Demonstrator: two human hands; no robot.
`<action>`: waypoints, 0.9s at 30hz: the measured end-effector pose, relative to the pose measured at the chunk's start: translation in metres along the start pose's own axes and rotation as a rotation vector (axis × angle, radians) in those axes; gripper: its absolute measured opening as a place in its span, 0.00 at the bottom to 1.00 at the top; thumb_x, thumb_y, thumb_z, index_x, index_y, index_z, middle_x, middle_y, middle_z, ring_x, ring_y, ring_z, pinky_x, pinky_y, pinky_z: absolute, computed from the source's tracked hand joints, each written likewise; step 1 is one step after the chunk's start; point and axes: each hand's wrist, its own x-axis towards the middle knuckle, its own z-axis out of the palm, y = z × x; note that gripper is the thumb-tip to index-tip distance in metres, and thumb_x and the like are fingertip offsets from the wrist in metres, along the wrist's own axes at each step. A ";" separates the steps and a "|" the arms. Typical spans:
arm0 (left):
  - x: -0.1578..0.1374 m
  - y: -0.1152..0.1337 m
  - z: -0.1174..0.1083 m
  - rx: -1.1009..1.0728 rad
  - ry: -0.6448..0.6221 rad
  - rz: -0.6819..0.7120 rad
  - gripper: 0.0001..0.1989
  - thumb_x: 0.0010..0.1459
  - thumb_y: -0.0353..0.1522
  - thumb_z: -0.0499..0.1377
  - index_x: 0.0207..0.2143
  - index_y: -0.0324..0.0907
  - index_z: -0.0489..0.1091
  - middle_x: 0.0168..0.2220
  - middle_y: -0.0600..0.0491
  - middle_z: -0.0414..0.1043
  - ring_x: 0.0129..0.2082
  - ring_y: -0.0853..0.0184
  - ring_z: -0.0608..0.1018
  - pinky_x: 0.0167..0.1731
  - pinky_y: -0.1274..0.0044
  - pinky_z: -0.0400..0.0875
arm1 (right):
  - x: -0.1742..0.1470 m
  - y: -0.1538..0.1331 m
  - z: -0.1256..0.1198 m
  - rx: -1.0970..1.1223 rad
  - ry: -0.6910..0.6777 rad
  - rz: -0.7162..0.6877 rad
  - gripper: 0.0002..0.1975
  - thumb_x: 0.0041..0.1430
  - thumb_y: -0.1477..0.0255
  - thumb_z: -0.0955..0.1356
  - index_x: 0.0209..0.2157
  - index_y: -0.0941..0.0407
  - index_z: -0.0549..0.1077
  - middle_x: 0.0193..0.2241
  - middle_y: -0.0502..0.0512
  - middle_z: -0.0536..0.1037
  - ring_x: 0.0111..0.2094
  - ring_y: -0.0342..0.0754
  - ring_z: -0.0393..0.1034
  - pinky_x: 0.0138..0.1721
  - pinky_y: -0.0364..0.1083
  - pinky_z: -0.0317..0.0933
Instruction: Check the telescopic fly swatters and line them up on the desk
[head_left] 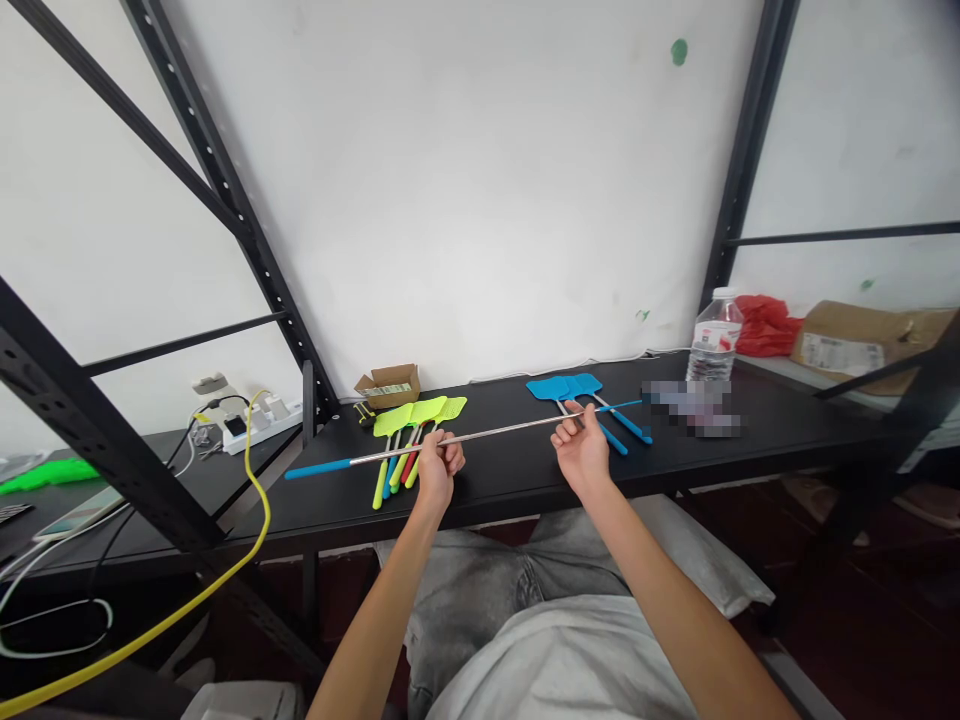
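Note:
A long fly swatter with a blue handle and a thin silver rod (510,428) is held across the front of me above the black table. Its handle points left, and the blue end at the right looks edge-on. My left hand (441,468) is closed round the rod near the handle. Further along, my right hand (583,450) pinches the rod close to the blue end. Under and behind my left hand lie several fly swatters with yellow-green heads (420,412) and mixed handle colours. Blue fly swatters (564,388) lie behind my right hand.
A small open cardboard box (390,388) stands near the wall. On the right are a water bottle (715,340), a blurred-out patch, a red bag (765,325) and a brown carton (874,345). A yellow cable (259,530) and a white power strip (262,428) are at left, beside black metal posts.

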 end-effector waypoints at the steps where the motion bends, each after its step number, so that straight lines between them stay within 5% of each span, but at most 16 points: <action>1: 0.000 0.000 0.000 -0.009 0.010 0.005 0.20 0.57 0.38 0.50 0.16 0.44 0.49 0.13 0.61 0.46 0.13 0.76 0.52 0.17 0.78 0.50 | 0.000 0.000 -0.001 0.016 0.010 -0.003 0.19 0.57 0.50 0.67 0.34 0.52 0.73 0.17 0.43 0.55 0.17 0.40 0.50 0.21 0.44 0.51; 14: -0.001 -0.001 0.001 0.077 0.014 0.106 0.23 0.60 0.41 0.48 0.15 0.44 0.47 0.12 0.61 0.42 0.12 0.75 0.49 0.15 0.79 0.46 | -0.003 0.006 0.005 -0.102 -0.056 -0.047 0.19 0.54 0.51 0.70 0.30 0.54 0.72 0.16 0.43 0.58 0.18 0.38 0.52 0.20 0.42 0.50; 27: -0.006 -0.007 0.005 0.383 -0.314 0.052 0.27 0.62 0.49 0.46 0.15 0.43 0.53 0.13 0.58 0.48 0.13 0.74 0.53 0.16 0.78 0.47 | -0.013 0.006 0.013 -0.363 -0.303 0.040 0.22 0.54 0.50 0.70 0.33 0.56 0.77 0.17 0.47 0.66 0.19 0.40 0.58 0.21 0.42 0.53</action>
